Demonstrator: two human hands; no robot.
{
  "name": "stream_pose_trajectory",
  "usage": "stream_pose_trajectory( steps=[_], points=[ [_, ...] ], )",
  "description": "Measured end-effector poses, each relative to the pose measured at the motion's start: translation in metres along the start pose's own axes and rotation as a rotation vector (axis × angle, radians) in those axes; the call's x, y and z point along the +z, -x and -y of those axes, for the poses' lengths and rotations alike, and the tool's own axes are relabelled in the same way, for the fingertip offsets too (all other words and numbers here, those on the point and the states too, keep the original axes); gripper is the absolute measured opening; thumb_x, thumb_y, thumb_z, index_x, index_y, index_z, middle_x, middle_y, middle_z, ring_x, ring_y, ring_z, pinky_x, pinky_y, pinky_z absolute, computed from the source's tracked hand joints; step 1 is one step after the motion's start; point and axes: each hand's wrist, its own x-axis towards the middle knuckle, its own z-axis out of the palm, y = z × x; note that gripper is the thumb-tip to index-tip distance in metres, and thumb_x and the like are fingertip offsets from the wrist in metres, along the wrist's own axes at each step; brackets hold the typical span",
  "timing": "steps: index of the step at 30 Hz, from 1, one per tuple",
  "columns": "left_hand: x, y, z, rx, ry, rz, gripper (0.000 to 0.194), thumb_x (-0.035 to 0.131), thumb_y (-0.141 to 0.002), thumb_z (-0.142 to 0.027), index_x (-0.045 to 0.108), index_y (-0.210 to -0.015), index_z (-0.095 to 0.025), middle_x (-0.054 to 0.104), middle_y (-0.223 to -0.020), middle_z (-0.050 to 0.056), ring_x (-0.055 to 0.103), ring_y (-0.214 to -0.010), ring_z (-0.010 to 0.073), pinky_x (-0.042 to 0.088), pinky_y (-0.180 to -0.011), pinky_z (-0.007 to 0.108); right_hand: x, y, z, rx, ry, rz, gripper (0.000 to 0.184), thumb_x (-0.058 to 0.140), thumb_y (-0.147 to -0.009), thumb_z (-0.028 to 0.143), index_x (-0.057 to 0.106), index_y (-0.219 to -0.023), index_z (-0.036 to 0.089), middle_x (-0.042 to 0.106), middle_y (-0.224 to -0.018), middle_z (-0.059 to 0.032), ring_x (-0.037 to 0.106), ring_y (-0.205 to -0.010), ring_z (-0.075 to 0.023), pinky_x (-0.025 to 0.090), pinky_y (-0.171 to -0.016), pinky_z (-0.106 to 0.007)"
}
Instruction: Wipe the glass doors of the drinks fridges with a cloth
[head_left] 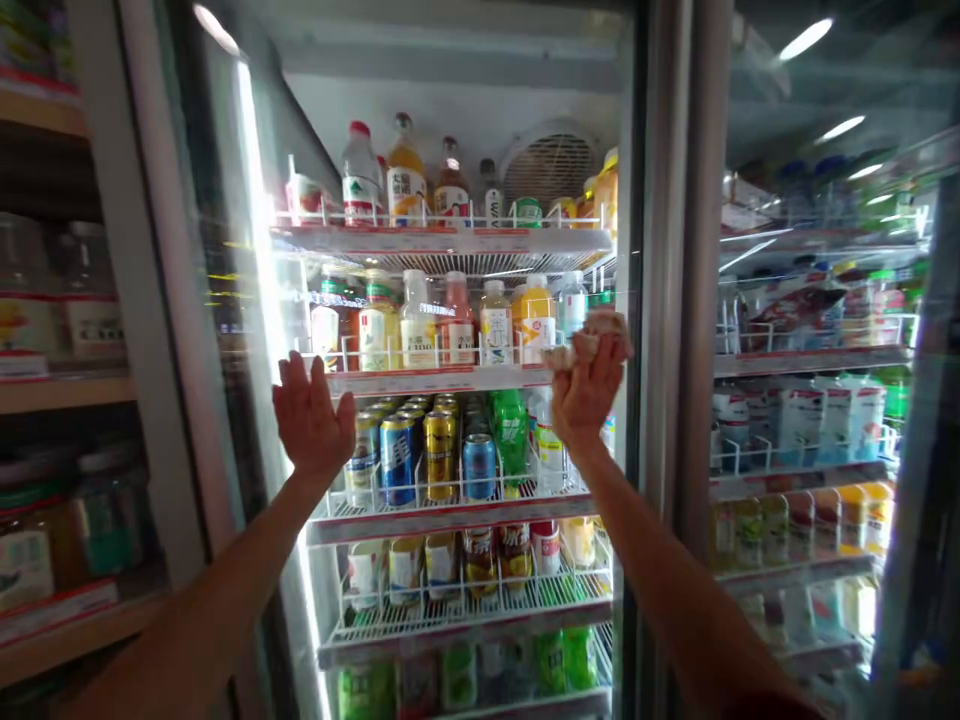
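Note:
My right hand (pixel 589 395) is raised at the right side of a glass fridge door (pixel 442 90), its fingers closed around a crumpled pale cloth (pixel 600 335). The cloth appears pressed to the glass. On the left side of the same door, my left hand (pixel 311 415) is up with its fingers spread, holding nothing; it seems to touch the pane, though I cannot tell for certain. Behind the glass, between my hands, stand several drink bottles (pixel 455 325) on a wire shelf, with drink cans (pixel 439 455) on the shelf below.
A metal door frame (pixel 686 280) rises just right of my right hand. Past it is another glass-fronted fridge section with drink cartons (pixel 802 425). At the left, a wooden shelf (pixel 67 400) carries jars and bottles. A round fan grille (pixel 551 165) sits high inside the fridge.

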Motion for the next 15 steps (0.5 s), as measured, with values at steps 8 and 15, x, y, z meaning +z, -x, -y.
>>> stream_pose_trajectory(
  steps=[8,15],
  points=[
    [-0.023,0.044,0.047,0.101,0.024,0.126,0.059,0.039,-0.089,-0.038,0.026,-0.141,-0.014,0.018,-0.149,0.014,0.012,-0.139,0.0260,0.016,-0.112,0.048,0.009,0.067,0.075,-0.375,-0.064,0.199,0.045,0.042,-0.087,0.031,0.042,-0.132,0.027,0.032,-0.146,-0.0037,0.017,-0.139,-0.0251,0.020,-0.110,-0.052],
    [-0.032,0.083,0.087,0.076,0.048,0.154,0.061,0.042,-0.088,-0.035,0.022,-0.143,-0.017,0.015,-0.150,0.012,0.012,-0.139,0.0268,0.017,-0.112,0.051,0.006,0.070,0.050,0.060,-0.013,-0.101,0.049,0.029,-0.089,0.031,0.038,-0.134,0.011,0.020,-0.149,-0.0163,0.008,-0.140,-0.0330,0.023,-0.106,-0.060]
  ],
)
